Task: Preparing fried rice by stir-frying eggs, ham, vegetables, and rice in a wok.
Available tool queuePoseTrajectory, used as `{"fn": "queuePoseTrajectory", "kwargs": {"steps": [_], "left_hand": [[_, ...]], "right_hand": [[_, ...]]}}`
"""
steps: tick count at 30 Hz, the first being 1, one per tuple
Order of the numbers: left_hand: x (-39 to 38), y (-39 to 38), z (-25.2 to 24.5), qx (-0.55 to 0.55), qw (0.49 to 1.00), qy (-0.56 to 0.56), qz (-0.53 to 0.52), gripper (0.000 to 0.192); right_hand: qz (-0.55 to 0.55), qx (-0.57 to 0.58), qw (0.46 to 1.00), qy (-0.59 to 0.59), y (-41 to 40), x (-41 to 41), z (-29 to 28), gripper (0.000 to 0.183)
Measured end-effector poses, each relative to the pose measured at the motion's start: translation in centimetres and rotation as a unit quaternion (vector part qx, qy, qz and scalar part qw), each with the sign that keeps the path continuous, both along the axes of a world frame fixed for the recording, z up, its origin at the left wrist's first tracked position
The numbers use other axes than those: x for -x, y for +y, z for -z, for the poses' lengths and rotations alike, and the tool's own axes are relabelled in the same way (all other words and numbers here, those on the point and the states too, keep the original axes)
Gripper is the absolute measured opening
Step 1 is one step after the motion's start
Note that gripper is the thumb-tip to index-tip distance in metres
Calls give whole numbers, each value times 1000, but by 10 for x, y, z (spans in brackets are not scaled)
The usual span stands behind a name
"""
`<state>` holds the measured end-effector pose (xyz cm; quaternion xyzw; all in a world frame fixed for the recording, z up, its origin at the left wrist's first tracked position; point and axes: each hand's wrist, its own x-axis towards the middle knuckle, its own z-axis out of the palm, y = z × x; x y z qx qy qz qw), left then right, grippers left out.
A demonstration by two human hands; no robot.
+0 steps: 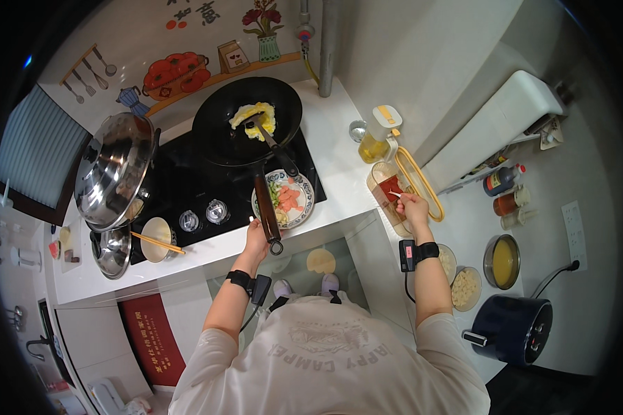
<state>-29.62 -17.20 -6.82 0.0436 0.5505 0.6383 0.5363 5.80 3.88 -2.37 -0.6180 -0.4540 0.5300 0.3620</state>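
My left hand [257, 241] is at the counter's front edge, beside the wok's wooden handle [268, 202] and the near rim of a patterned plate [307, 205]. The handle partly hides its fingers, so its grip is unclear. That plate holds sliced pink sausage and chopped green pieces. My right hand [414, 210] pinches a small white spoon [395, 193] over a clear seasoning box [381, 174], where red seasoning [389, 188] fills one compartment. In the black wok [213, 119] lies cooked egg [254, 116], with a black-handled spatula [272, 142] resting on it.
An oil jug [375, 150] stands behind the seasoning box, near its yellow-edged lid [420, 181]. A large steel lid [117, 171] and a bowl with chopsticks [158, 244] are at left. Bowls of pale cubes [465, 290], yellow liquid [502, 262] and a blue cooker [511, 329] are at right.
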Motion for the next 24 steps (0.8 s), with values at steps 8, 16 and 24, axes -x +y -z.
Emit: {"fn": "queuePoseTrajectory", "kwargs": {"steps": [8,16,24], "left_hand": [[10,-11,18,0,995,94,16,19],[15,-36,-27,11,992,126,24,23],[28,-60,-38,-15,991,133,31,28]], "right_hand": [[60,19,995,81,-13,-9,-12,16],[41,-14,998,53,-10,8,-59,15],[-104,-64,990,67,14,98,-172,16]]}}
